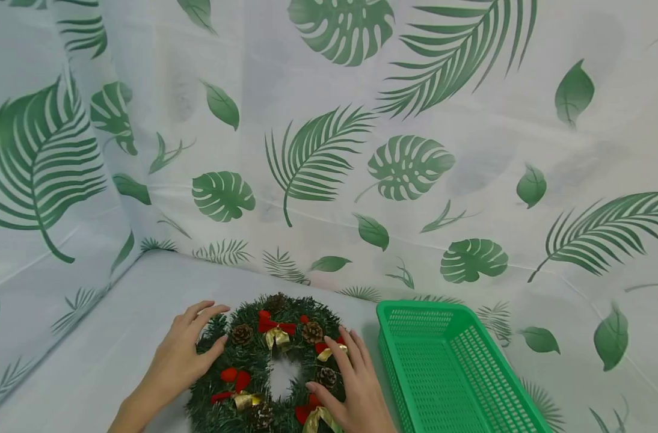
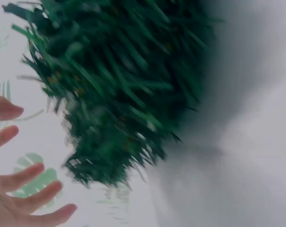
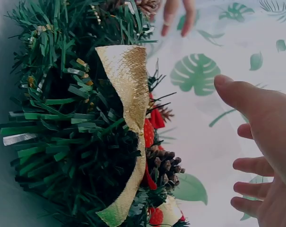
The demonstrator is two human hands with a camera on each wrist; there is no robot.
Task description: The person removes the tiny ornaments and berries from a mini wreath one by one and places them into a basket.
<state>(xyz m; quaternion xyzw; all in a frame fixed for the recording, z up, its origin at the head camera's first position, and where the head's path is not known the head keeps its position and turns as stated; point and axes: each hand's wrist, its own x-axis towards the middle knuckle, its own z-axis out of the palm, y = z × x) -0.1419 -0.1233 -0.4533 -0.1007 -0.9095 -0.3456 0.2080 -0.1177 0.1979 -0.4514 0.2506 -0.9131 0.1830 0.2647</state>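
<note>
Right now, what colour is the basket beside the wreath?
Bright green, a perforated plastic basket, best seen in the head view, right of the wreath.

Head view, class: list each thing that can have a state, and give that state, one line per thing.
wreath: lying flat on the table, both hands on it.
green basket: upright, empty, right of the wreath, not touching it.
left hand: fingers relaxed, resting on the wreath's left edge.
right hand: fingers spread, resting on the wreath's right side.
</note>
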